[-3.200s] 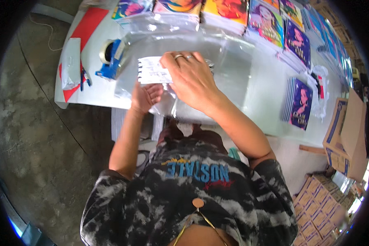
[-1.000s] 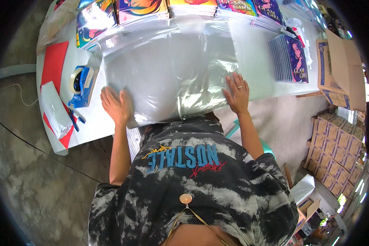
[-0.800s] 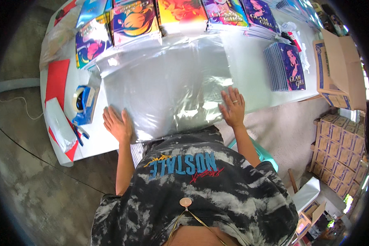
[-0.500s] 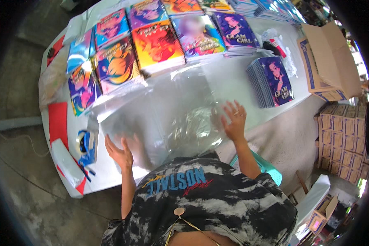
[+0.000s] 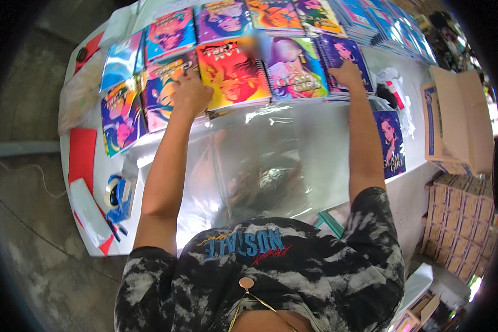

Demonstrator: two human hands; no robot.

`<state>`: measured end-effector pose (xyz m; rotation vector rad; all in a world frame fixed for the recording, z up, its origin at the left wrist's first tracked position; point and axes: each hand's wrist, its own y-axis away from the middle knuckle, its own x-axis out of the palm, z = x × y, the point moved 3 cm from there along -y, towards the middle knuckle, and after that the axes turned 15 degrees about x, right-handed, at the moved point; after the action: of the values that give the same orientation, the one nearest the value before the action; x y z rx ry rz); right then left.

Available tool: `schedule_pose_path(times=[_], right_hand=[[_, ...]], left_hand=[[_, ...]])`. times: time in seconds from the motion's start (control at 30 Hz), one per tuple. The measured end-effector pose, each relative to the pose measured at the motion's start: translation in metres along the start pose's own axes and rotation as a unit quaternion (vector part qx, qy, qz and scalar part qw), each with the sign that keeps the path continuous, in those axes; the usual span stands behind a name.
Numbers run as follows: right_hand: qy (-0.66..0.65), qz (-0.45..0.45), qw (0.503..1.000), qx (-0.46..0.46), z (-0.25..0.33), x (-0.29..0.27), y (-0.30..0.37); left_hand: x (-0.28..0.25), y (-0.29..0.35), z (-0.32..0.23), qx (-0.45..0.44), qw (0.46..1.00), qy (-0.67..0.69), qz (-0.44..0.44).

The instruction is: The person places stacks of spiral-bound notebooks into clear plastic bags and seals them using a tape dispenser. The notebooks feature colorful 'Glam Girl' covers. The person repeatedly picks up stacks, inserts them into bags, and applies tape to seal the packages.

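— Take the clear plastic sheet as landmark. Hands?

— Through the head camera I have both past its far edge. Left hand: back upward, fingers bent over a purple, orange and yellow notebook, beyond the sheet's far-left part. Gripping or just resting, I cannot tell.

— And the right?

— Right hand: on a dark purple notebook, beyond and right of the sheet's far-right corner. Fingers partly folded, one pointing leftward across the cover. Whether it pinches anything, I cannot make out.

— Between the hands?

— Two notebooks, beyond the sheet's far edge: a red-and-yellow notebook, then a pastel multicoloured notebook to its right.

— Flanks?

— Left of the sheet I log a blue tape dispenser, then a red strip farther left. Right of it, another purple notebook, partly behind the right forearm; well right, an open cardboard carton.
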<state>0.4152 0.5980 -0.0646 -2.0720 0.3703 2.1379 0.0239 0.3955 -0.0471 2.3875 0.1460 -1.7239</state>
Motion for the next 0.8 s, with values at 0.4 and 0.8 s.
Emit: schedule_pose_path(times=[0.4, 0.8], right_hand=[[-0.815, 0.247, 0.507, -0.136, -0.024, -0.053, 0.198], [-0.416, 0.397, 0.815, -0.075, 0.017, 0.094, 0.367]], left_hand=[[-0.08, 0.035, 0.069, 0.176, 0.963, 0.053, -0.198], [0.053, 0.22, 0.064, 0.368, 0.928, -0.026, -0.047]])
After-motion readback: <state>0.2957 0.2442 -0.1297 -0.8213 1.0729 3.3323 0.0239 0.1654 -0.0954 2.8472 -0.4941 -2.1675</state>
